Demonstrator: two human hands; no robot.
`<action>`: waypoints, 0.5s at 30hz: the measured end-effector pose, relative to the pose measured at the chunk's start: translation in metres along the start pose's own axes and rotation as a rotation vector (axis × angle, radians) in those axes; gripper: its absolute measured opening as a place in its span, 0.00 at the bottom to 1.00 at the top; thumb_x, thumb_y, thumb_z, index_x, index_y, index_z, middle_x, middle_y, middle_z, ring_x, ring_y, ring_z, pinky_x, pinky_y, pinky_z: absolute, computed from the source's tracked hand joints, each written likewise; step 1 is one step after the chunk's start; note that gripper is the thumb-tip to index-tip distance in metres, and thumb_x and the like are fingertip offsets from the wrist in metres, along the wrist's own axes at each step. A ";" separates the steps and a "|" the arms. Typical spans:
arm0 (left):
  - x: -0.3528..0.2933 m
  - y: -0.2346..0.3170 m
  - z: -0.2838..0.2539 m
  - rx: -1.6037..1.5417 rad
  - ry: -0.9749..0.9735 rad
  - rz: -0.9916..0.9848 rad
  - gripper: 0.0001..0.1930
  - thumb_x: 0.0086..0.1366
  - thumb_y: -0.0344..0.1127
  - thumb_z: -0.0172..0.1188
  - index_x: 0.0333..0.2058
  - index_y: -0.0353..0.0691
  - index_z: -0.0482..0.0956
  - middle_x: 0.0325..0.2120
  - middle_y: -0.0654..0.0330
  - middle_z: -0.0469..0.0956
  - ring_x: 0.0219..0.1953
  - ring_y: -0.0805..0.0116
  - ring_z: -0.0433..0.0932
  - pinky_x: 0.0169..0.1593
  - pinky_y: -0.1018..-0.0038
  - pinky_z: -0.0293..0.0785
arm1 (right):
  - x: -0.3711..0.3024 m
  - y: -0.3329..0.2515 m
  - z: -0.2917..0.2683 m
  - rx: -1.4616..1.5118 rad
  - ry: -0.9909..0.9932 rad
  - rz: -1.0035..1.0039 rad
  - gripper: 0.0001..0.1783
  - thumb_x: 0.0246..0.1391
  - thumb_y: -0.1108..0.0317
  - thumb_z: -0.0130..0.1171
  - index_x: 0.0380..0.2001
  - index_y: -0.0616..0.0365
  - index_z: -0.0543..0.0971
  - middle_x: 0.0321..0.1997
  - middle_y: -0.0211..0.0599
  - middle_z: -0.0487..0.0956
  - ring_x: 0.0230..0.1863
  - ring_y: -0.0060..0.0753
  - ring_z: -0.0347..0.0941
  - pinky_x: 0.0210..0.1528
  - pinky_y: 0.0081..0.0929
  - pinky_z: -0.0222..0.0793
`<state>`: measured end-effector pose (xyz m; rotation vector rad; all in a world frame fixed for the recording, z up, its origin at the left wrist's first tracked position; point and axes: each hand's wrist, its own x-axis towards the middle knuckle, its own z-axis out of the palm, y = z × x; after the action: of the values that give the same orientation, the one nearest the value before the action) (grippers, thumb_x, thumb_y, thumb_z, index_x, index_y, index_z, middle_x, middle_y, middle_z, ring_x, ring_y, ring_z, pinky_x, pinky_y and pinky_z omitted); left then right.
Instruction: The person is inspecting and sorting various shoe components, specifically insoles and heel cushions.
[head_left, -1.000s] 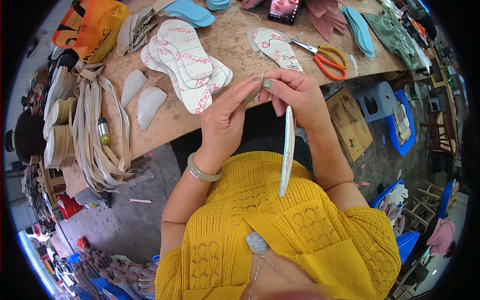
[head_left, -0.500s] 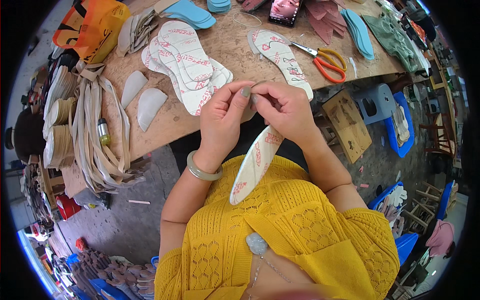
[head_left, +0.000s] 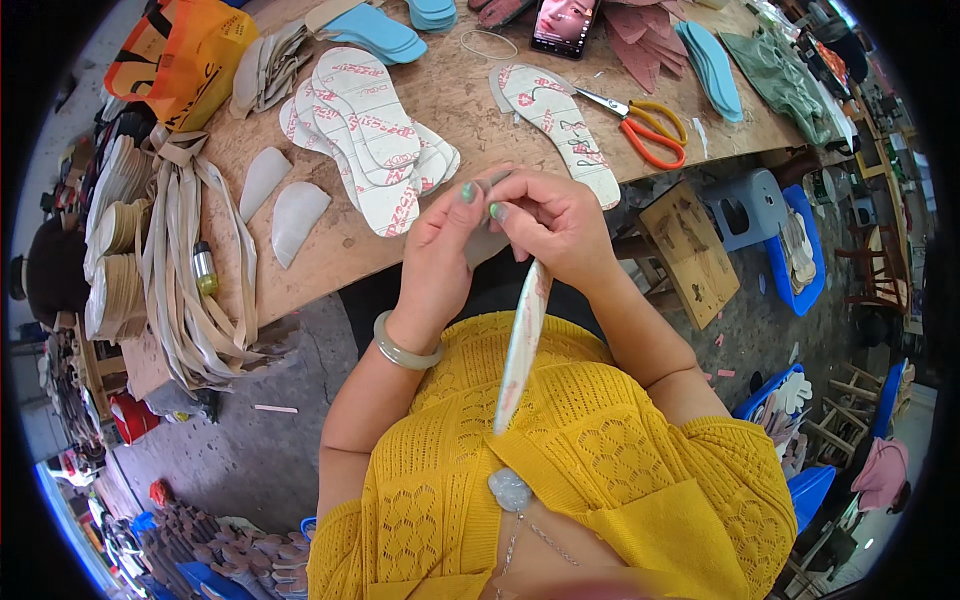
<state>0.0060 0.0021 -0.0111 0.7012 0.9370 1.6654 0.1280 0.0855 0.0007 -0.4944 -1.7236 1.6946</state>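
Note:
Between my hands hangs an insole (head_left: 523,345), its white printed face turned nearly edge-on, a thin light-blue edge showing. My right hand (head_left: 562,225) is closed round its upper part, fingers bent. My left hand (head_left: 445,230) meets it there, thumb and fingers pinched at the insole's far end, where a thin greyish-brown strip (head_left: 493,179) shows at the fingertips. The fingers hide most of that end. Just beyond my left hand lies a pile of white insoles (head_left: 365,120). Past my right hand lies a single insole (head_left: 560,125) with dark looped marks on it.
Scissors (head_left: 645,130) with orange and yellow handles lie at the right of the table (head_left: 460,100). At the back are a phone (head_left: 563,25) and blue insoles (head_left: 712,70). Fabric strips (head_left: 190,250) hang over the left edge, near two white half-round pieces (head_left: 298,218). A wooden stool (head_left: 692,250) stands right.
The insole has turned from showing its broad printed face to nearly edge-on, and its lower end has swung to the right. Both hands stay together, slightly shifted, fingers still pinched.

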 end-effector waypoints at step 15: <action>-0.002 0.001 0.016 -0.223 0.030 -0.040 0.21 0.72 0.41 0.44 0.57 0.34 0.65 0.54 0.56 0.70 0.52 0.67 0.73 0.54 0.70 0.71 | -0.004 -0.004 -0.008 0.460 0.028 0.179 0.09 0.60 0.68 0.50 0.37 0.62 0.75 0.27 0.32 0.76 0.14 0.15 0.65 0.19 0.12 0.60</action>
<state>0.0192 0.0041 -0.0022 0.5049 0.7663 1.7166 0.1375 0.0885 0.0036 -0.4623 -1.2391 2.1214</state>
